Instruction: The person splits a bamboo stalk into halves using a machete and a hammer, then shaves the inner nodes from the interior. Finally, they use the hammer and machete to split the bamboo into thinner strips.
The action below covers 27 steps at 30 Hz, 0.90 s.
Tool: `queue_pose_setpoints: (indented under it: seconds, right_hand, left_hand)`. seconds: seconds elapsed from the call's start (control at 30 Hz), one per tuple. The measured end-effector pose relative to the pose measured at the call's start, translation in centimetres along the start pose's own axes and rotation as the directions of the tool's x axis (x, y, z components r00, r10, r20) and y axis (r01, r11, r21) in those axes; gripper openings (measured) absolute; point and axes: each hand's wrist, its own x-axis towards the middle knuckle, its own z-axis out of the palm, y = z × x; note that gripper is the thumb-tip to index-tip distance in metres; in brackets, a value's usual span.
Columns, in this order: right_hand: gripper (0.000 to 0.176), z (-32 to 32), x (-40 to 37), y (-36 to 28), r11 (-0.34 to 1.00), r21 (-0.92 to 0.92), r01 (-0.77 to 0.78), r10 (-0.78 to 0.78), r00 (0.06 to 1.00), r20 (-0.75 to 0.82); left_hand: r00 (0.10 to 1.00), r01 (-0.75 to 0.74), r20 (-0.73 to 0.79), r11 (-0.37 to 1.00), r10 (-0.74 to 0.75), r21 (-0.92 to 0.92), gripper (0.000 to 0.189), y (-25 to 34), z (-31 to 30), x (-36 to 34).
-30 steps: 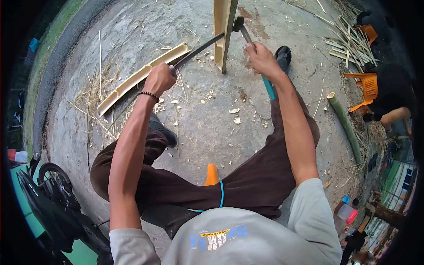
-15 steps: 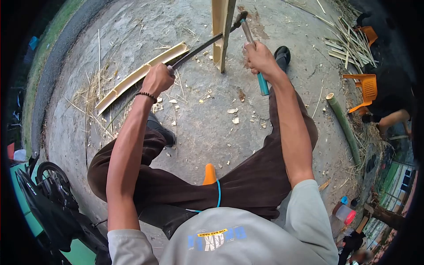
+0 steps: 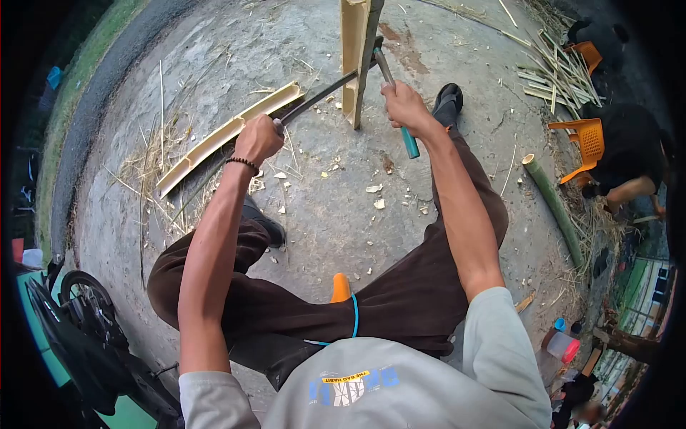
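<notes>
My left hand [image 3: 259, 139] is closed round the handle of a machete [image 3: 316, 97], whose dark blade reaches up and right to an upright split bamboo piece [image 3: 352, 43]. The blade crosses the bamboo near its lower end, and its tip shows on the far side. In my right hand [image 3: 409, 109] is a hammer [image 3: 411, 144] with a teal grip. Its head overlaps the blade tip and the right edge of the bamboo in this view. Left of the upright piece, another split bamboo half [image 3: 218, 141] lies hollow side up on the ground beside my left hand.
Bamboo chips [image 3: 375, 189] litter the concrete between my feet. At right lie a green bamboo pole [image 3: 556, 207] and a pile of strips [image 3: 561, 71]; a person [image 3: 629, 150] sits by an orange chair [image 3: 589, 143]. A motorcycle [image 3: 78, 336] stands lower left.
My right hand has moved left and down with the hammer, bringing its head closer to the bamboo. The machete blade sits lower on the upright piece.
</notes>
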Motion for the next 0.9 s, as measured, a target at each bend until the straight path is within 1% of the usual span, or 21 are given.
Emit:
queue_pose_setpoints:
  seconds: [0.03, 0.07, 0.1, 0.13, 0.17, 0.2, 0.27, 0.3, 0.37, 0.4, 0.43, 0.47, 0.5, 0.53, 0.6, 0.67, 0.7, 0.77, 0.83, 0.87, 0.9]
  right_hand:
    - [0.04, -2.1, 0.2, -2.6, 0.948, 0.288, -0.134, 0.107, 0.988, 0.108]
    - [0.04, -3.6, -1.3, -4.1, 0.784, 0.525, -0.332, 0.22, 0.939, 0.265]
    - [0.038, -4.9, -1.8, -4.6, 0.88, 0.448, -0.156, 0.128, 0.988, 0.091]
    - [0.037, -6.8, -0.6, -5.5, 0.944, 0.325, 0.053, -0.024, 0.995, -0.094]
    - [0.037, -9.2, -1.0, -7.6, 0.944, 0.327, 0.039, -0.013, 0.997, -0.081]
    - [0.035, -11.9, -2.2, -10.4, 0.933, 0.327, 0.154, -0.067, 0.963, -0.262]
    - [0.033, -11.9, -2.2, -11.2, 0.89, 0.244, 0.386, -0.193, 0.802, -0.566]
    - [0.033, -10.6, -1.8, -10.0, 0.855, 0.161, 0.493, -0.263, 0.679, -0.685]
    - [0.037, -7.3, -3.2, -7.9, 0.938, 0.265, 0.224, -0.111, 0.917, -0.383]
    - [0.038, -2.7, -2.6, -3.0, 0.992, 0.063, 0.113, -0.1, 0.978, -0.184]
    - [0.039, 0.6, -1.6, 1.0, 0.986, -0.162, 0.032, -0.029, 0.999, 0.018]
    - [0.039, -0.3, -2.4, 0.5, 0.987, -0.161, 0.027, -0.028, 1.0, 0.002]
    - [0.037, -1.9, -3.0, -0.7, 0.97, 0.165, -0.177, 0.156, 0.979, 0.131]
    - [0.035, -3.5, -2.3, -2.1, 0.821, 0.425, -0.381, 0.251, 0.91, 0.329]
    - [0.037, -6.7, -3.1, -4.1, 0.868, 0.467, -0.171, 0.106, 0.981, 0.161]
    - [0.038, -10.8, -3.0, -7.0, 0.854, 0.502, 0.134, -0.11, 0.991, -0.078]
    - [0.039, -12.5, -2.7, -7.3, 0.873, 0.46, 0.163, -0.132, 0.986, -0.099]
    - [0.032, -11.6, -1.4, -6.4, 0.885, 0.205, 0.418, -0.304, 0.853, -0.424]
    - [0.029, -6.0, -1.7, -5.6, 0.929, 0.269, 0.254, -0.081, 0.85, -0.521]
    - [0.03, -1.1, -1.8, -0.7, 0.985, 0.051, 0.163, -0.137, 0.932, -0.335]
    - [0.031, 3.7, -1.9, 4.0, 0.968, -0.192, 0.159, -0.186, 0.973, -0.133]
  left_hand:
    - [0.997, -0.069, -0.023, 0.998, 0.069, 0.01, 0.026, -1.6, 1.2, 0.8]
    - [0.998, -0.056, 0.0, 0.998, 0.056, 0.0, 0.025, -1.1, 0.5, -0.4]
    - [0.998, -0.06, 0.015, 0.998, 0.061, -0.008, 0.025, 0.1, -0.6, -1.1]
    - [0.999, -0.048, 0.004, 0.999, 0.048, -0.006, 0.026, -0.4, -0.1, -0.6]
    - [0.999, -0.043, 0.02, 0.999, 0.044, -0.006, 0.026, -0.4, 0.1, -0.6]
    - [0.999, -0.023, 0.043, 1.0, 0.024, -0.011, 0.027, -0.3, -0.2, -0.5]
    - [0.999, -0.032, 0.024, 0.999, 0.032, -0.001, 0.029, -1.1, 0.0, -0.1]
    - [0.999, -0.03, 0.019, 1.0, 0.03, -0.004, 0.029, -1.3, 0.0, 0.0]
    - [0.998, -0.035, 0.06, 0.999, 0.035, -0.008, 0.031, -1.1, 0.0, 0.1]
    - [1.0, -0.013, 0.015, 1.0, 0.013, -0.007, 0.032, -0.9, 0.2, 0.0]
    - [1.0, -0.014, 0.027, 1.0, 0.014, -0.01, 0.032, -0.8, 0.1, -0.2]
    - [0.999, -0.041, -0.007, 0.999, 0.041, 0.008, 0.032, -1.0, 0.6, -0.5]
    - [0.996, -0.071, -0.056, 0.997, 0.072, 0.024, 0.031, -1.0, 0.7, 0.0]
    - [1.0, -0.028, -0.013, 0.999, 0.028, 0.04, 0.031, -0.8, 0.7, 0.4]
    - [0.999, -0.027, 0.04, 0.999, 0.026, 0.024, 0.03, -0.9, 0.5, -0.4]
    - [0.998, -0.049, 0.043, 0.998, 0.048, 0.03, 0.03, -0.8, 0.2, 0.5]
    - [0.999, -0.047, 0.0, 0.999, 0.047, 0.02, 0.031, -0.8, 0.3, 0.3]
    - [0.998, -0.044, 0.05, 0.999, 0.044, 0.003, 0.032, -0.4, -0.4, -0.2]
    - [0.999, -0.032, 0.022, 0.999, 0.032, -0.008, 0.033, -0.2, -0.3, -0.3]
    - [0.998, -0.063, 0.011, 0.998, 0.063, 0.0, 0.034, -0.4, 0.0, -0.2]
    - [1.0, -0.001, 0.01, 1.0, 0.001, -0.028, 0.025, 0.0, -0.2, -0.2]
